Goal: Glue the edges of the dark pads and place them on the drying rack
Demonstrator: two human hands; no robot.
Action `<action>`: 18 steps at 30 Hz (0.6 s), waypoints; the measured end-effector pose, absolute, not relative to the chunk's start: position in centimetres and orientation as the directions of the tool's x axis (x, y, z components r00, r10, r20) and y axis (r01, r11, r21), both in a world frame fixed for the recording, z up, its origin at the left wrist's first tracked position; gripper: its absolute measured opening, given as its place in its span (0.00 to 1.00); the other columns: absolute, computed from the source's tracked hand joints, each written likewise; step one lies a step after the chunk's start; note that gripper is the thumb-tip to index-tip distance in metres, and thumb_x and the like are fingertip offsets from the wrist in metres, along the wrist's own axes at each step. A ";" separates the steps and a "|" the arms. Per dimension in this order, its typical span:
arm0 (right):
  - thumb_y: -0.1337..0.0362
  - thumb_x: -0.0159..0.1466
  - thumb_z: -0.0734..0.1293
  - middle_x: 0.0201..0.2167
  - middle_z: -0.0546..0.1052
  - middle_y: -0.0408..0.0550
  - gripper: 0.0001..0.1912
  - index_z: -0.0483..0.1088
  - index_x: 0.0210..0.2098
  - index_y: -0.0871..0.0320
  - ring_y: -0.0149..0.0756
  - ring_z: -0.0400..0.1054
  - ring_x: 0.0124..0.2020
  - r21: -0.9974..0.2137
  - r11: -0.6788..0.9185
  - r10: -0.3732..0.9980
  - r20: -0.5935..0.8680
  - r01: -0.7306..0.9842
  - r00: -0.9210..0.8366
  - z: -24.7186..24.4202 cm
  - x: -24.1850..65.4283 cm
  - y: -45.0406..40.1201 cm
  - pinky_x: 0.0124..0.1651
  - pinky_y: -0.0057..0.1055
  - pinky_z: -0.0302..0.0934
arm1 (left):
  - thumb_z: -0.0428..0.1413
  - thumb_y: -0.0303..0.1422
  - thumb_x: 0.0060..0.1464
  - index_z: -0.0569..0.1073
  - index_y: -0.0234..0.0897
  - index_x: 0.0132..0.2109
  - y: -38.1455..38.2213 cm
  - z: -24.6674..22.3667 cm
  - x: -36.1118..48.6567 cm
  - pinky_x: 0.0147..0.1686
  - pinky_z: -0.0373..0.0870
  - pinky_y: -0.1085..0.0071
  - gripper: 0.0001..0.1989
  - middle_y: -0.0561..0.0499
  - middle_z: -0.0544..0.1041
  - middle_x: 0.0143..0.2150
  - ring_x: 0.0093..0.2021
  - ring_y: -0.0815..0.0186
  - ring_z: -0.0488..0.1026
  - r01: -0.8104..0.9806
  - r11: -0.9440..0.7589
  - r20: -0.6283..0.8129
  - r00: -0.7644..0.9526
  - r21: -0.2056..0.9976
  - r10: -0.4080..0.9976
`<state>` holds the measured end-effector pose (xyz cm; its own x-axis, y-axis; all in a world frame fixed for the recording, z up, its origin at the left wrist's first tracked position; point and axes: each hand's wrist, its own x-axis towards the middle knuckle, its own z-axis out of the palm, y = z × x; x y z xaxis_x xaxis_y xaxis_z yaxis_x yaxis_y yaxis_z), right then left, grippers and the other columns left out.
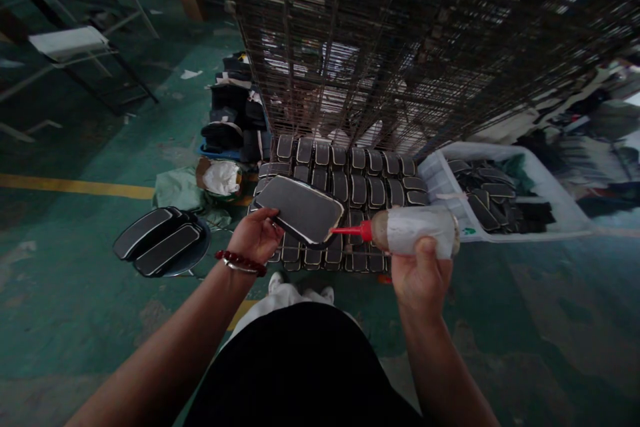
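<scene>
My left hand (257,235) is closed on the left end of a dark, flat panel (303,208) with rounded corners and a pale line along its edge. In my right hand (423,273) is a bottle (413,228) wrapped in white, lying nearly sideways. Its red nozzle (353,231) points left, and the tip is at the panel's lower right corner. Beneath the panel, rows of smaller dark pieces (359,188) with pale edges cover a low rack.
A tall wire rack (340,33) stands ahead. To the right is a white bin (565,213) of dark pieces. A round stool (197,253) at the left bears two dark pieces. Black bundles (230,103) and a green bag (177,188) lie on the floor.
</scene>
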<state>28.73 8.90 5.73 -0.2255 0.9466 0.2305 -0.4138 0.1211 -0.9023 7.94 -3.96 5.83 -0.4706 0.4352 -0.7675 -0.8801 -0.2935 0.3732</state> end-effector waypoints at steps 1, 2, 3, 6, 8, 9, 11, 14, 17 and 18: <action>0.54 0.61 0.75 0.48 0.81 0.50 0.24 0.74 0.56 0.50 0.46 0.77 0.51 -0.893 0.143 0.947 0.249 -0.427 -0.202 6.0 28.6 9.4 0.54 0.48 0.74 | 0.49 0.12 0.51 0.68 0.35 0.35 -3.9 6.0 8.0 0.17 0.70 0.84 0.13 0.54 0.76 0.23 0.17 0.73 0.73 -0.883 -0.289 -0.770 -0.465 0.369 0.437; 0.55 0.60 0.75 0.49 0.81 0.50 0.24 0.74 0.55 0.50 0.46 0.77 0.52 -0.884 0.164 0.947 0.265 -0.439 -0.181 6.3 28.6 9.9 0.55 0.48 0.73 | 0.49 0.12 0.51 0.68 0.35 0.35 -3.9 6.2 8.1 0.16 0.69 0.84 0.13 0.55 0.75 0.22 0.17 0.74 0.72 -0.887 -0.284 -0.774 -0.459 0.365 0.437; 0.55 0.60 0.75 0.50 0.80 0.49 0.24 0.74 0.55 0.50 0.45 0.76 0.53 -0.876 0.182 0.946 0.279 -0.446 -0.163 6.5 28.5 10.3 0.56 0.47 0.72 | 0.49 0.12 0.52 0.68 0.35 0.35 -3.9 6.4 8.1 0.15 0.68 0.84 0.14 0.55 0.75 0.22 0.16 0.74 0.71 -0.889 -0.282 -0.777 -0.454 0.361 0.436; 0.56 0.60 0.76 0.50 0.80 0.49 0.23 0.75 0.54 0.51 0.45 0.76 0.54 -0.866 0.208 0.940 0.305 -0.455 -0.151 6.7 28.5 10.6 0.56 0.46 0.72 | 0.49 0.12 0.52 0.67 0.35 0.35 -3.8 6.3 8.1 0.14 0.67 0.85 0.14 0.56 0.74 0.21 0.15 0.75 0.70 -0.894 -0.278 -0.783 -0.444 0.353 0.434; 0.57 0.59 0.76 0.48 0.81 0.50 0.23 0.75 0.53 0.52 0.46 0.76 0.53 -0.875 0.171 0.937 0.286 -0.453 -0.198 6.2 28.6 9.9 0.53 0.46 0.74 | 0.48 0.12 0.53 0.67 0.35 0.34 -3.8 5.9 7.9 0.15 0.68 0.85 0.14 0.55 0.74 0.21 0.15 0.75 0.70 -0.892 -0.281 -0.779 -0.448 0.355 0.439; 0.57 0.59 0.76 0.47 0.82 0.51 0.22 0.76 0.52 0.52 0.46 0.77 0.52 -0.885 0.126 0.938 0.253 -0.447 -0.235 5.8 28.6 9.5 0.52 0.44 0.75 | 0.48 0.12 0.54 0.67 0.34 0.34 -3.8 5.6 7.8 0.15 0.69 0.85 0.14 0.54 0.75 0.22 0.16 0.75 0.71 -0.891 -0.281 -0.775 -0.450 0.356 0.444; 0.55 0.61 0.76 0.44 0.83 0.51 0.19 0.77 0.49 0.54 0.44 0.79 0.47 -0.910 -0.024 0.937 0.124 -0.414 -0.327 5.0 28.7 8.7 0.47 0.41 0.76 | 0.47 0.11 0.54 0.68 0.34 0.35 -3.7 4.9 7.5 0.18 0.72 0.83 0.14 0.53 0.76 0.24 0.18 0.73 0.73 -0.884 -0.294 -0.762 -0.464 0.364 0.451; 0.52 0.64 0.74 0.41 0.84 0.47 0.14 0.77 0.45 0.52 0.40 0.79 0.43 -0.877 -0.272 0.909 -0.099 -0.397 -0.405 4.7 28.7 9.1 0.41 0.38 0.78 | 0.48 0.11 0.53 0.68 0.35 0.36 -3.5 3.3 7.1 0.23 0.77 0.78 0.15 0.51 0.78 0.27 0.22 0.70 0.76 -0.873 -0.325 -0.769 -0.477 0.362 0.426; 0.52 0.64 0.74 0.41 0.83 0.42 0.12 0.77 0.43 0.50 0.35 0.79 0.41 -0.792 -0.342 0.917 -0.163 -0.507 -0.364 6.7 28.4 11.6 0.33 0.30 0.76 | 0.49 0.11 0.51 0.68 0.36 0.36 -3.1 0.9 6.5 0.24 0.77 0.77 0.15 0.51 0.77 0.27 0.22 0.69 0.76 -0.874 -0.344 -0.805 -0.463 0.344 0.371; 0.52 0.64 0.74 0.40 0.83 0.42 0.13 0.76 0.43 0.52 0.34 0.79 0.39 -0.765 -0.323 0.931 -0.151 -0.558 -0.333 7.9 28.4 12.7 0.28 0.26 0.73 | 0.50 0.11 0.50 0.67 0.36 0.35 -3.0 -0.1 6.4 0.23 0.76 0.78 0.15 0.52 0.77 0.27 0.22 0.70 0.75 -0.872 -0.351 -0.815 -0.461 0.343 0.351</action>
